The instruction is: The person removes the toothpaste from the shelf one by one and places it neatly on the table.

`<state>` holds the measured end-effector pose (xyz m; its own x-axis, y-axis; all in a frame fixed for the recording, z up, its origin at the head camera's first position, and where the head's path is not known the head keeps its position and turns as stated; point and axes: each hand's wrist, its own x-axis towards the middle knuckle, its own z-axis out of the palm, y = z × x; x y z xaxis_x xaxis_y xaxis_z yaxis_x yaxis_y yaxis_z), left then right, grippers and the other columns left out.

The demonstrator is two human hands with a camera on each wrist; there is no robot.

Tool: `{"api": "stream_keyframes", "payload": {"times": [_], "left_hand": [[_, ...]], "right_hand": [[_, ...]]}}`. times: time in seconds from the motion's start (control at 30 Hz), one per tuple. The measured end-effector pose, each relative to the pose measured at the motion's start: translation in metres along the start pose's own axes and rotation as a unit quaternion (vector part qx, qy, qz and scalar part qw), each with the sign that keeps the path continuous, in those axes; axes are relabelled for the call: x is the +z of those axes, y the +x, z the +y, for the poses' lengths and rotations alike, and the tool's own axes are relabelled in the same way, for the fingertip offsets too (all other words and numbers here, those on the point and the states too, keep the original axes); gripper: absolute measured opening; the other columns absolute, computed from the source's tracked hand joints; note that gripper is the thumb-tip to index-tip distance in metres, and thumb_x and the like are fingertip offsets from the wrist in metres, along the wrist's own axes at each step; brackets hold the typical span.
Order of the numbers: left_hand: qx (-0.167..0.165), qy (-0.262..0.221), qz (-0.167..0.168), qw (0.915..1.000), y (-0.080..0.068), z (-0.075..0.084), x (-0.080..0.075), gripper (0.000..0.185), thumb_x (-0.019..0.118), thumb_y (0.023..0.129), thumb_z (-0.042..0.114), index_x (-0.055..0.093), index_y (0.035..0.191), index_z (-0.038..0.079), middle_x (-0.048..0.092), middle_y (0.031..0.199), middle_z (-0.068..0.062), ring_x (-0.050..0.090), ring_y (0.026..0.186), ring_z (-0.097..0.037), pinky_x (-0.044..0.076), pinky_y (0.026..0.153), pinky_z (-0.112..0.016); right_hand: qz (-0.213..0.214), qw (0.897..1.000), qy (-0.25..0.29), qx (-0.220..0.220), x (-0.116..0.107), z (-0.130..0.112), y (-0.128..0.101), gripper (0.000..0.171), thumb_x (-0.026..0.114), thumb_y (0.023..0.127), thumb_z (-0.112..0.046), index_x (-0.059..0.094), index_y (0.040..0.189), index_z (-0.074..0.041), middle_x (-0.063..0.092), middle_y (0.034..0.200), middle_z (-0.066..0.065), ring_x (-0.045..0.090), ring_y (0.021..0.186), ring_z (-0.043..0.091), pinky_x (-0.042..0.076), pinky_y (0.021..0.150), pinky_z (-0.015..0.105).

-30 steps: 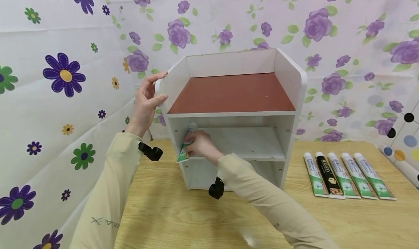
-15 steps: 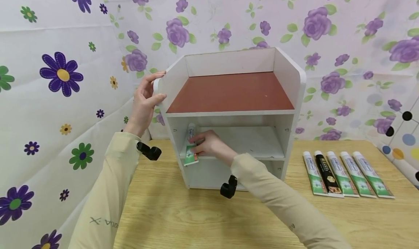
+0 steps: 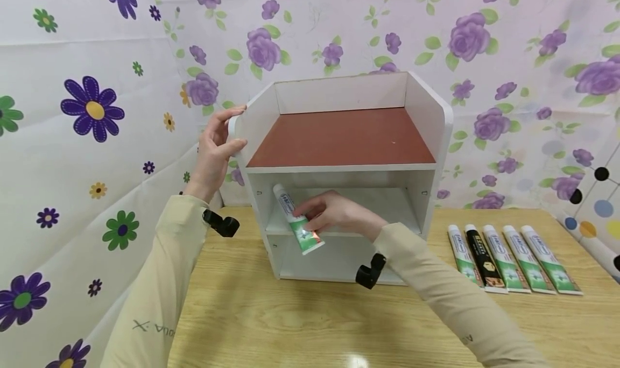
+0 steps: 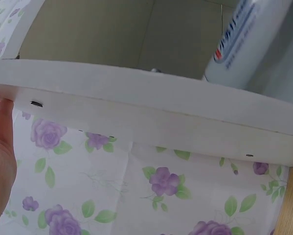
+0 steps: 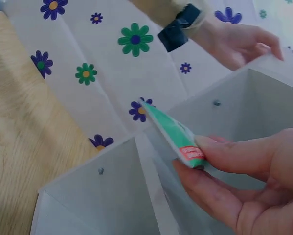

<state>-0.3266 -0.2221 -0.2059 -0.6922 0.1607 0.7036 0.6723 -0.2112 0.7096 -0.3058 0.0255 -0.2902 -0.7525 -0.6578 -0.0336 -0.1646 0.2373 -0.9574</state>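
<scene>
In the head view my right hand [image 3: 334,214] pinches a white and green toothpaste tube [image 3: 296,217] between thumb and fingers. Its capped end points up and left into the middle compartment of a small white cabinet [image 3: 349,168], and its flat end tilts out past the shelf's front edge. The right wrist view shows the green tube end [image 5: 178,139] between my right thumb and fingers. My left hand [image 3: 213,153] holds the cabinet's upper left side panel, thumb at the front edge. In the left wrist view its fingers [image 4: 3,122] touch the panel's outer face.
On the wooden table [image 3: 271,325], right of the cabinet, several toothpaste tubes lie side by side, one of them a black tube [image 3: 484,257]. The cabinet has a red-brown top [image 3: 344,138] with raised walls. Flowered cloth [image 3: 339,29] hangs behind and to the left.
My right hand has drawn back to the right and slightly down. The toothpaste tube's flat end has swung from lower left to lower right. My left hand stays on the panel.
</scene>
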Motion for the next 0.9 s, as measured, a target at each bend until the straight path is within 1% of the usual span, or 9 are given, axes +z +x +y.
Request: {"api": "stream_keyframes", "payload": {"times": [0.23,0.4,0.53,0.67,0.73,0.8,0.9], "left_hand": [[0.003,-0.002,0.0,1.0,0.0,-0.001,0.0,0.047,0.052,0.079,-0.013,0.054,0.12,0.009,0.038,0.134,-0.01,0.036,0.116,-0.029,0.042,0.083,-0.033],[0.004,-0.003,-0.002,1.0,0.0,-0.001,0.001,0.047,0.052,0.079,-0.013,0.054,0.12,0.009,0.038,0.134,-0.011,0.037,0.116,-0.029,0.042,0.083,-0.033],[0.004,-0.003,0.0,1.0,0.001,0.0,0.001,0.047,0.052,0.078,-0.012,0.054,0.12,0.009,0.038,0.134,-0.011,0.037,0.115,-0.029,0.043,0.083,-0.033],[0.004,-0.005,-0.001,1.0,0.001,0.0,0.001,0.047,0.052,0.078,-0.012,0.054,0.12,0.009,0.039,0.134,-0.011,0.037,0.115,-0.029,0.043,0.082,-0.033],[0.003,-0.006,-0.002,1.0,0.001,0.0,0.002,0.047,0.052,0.078,-0.013,0.054,0.12,0.009,0.038,0.134,-0.011,0.037,0.115,-0.029,0.043,0.082,-0.032],[0.003,-0.006,-0.002,1.0,0.001,0.0,0.002,0.047,0.052,0.078,-0.013,0.054,0.12,0.009,0.038,0.134,-0.011,0.037,0.115,-0.029,0.043,0.082,-0.032],[0.001,-0.004,0.0,1.0,0.0,0.0,0.002,0.047,0.052,0.079,-0.013,0.054,0.12,0.009,0.038,0.134,-0.011,0.037,0.115,-0.029,0.043,0.082,-0.033]], "right_hand": [[-0.054,0.998,-0.015,0.006,-0.017,0.007,-0.02,0.033,0.067,0.078,0.002,0.063,0.111,-0.004,0.061,0.102,0.012,0.058,0.09,0.024,0.049,0.072,0.036],[-0.121,0.992,-0.029,-0.008,-0.03,0.014,-0.035,0.033,0.067,0.077,0.003,0.064,0.109,-0.004,0.06,0.106,0.015,0.057,0.09,0.027,0.048,0.073,0.038],[-0.178,0.982,-0.063,-0.031,-0.037,0.018,-0.043,0.031,0.068,0.077,0.001,0.066,0.107,-0.006,0.061,0.104,0.014,0.057,0.086,0.026,0.048,0.074,0.036],[-0.248,0.964,-0.074,-0.064,-0.041,0.023,-0.048,0.029,0.066,0.078,0.001,0.066,0.107,-0.005,0.063,0.101,0.012,0.057,0.083,0.028,0.048,0.073,0.036],[-0.276,0.955,-0.079,-0.076,-0.042,0.026,-0.051,0.029,0.065,0.079,0.002,0.065,0.107,-0.003,0.063,0.101,0.012,0.057,0.082,0.029,0.048,0.073,0.036],[-0.291,0.95,-0.086,-0.074,-0.043,0.029,-0.055,0.028,0.064,0.079,0.003,0.066,0.106,-0.003,0.063,0.102,0.011,0.056,0.083,0.028,0.048,0.073,0.036],[-0.295,0.949,-0.094,-0.064,-0.045,0.034,-0.06,0.028,0.064,0.079,0.002,0.066,0.106,-0.004,0.063,0.102,0.01,0.056,0.081,0.024,0.048,0.072,0.034]]}}
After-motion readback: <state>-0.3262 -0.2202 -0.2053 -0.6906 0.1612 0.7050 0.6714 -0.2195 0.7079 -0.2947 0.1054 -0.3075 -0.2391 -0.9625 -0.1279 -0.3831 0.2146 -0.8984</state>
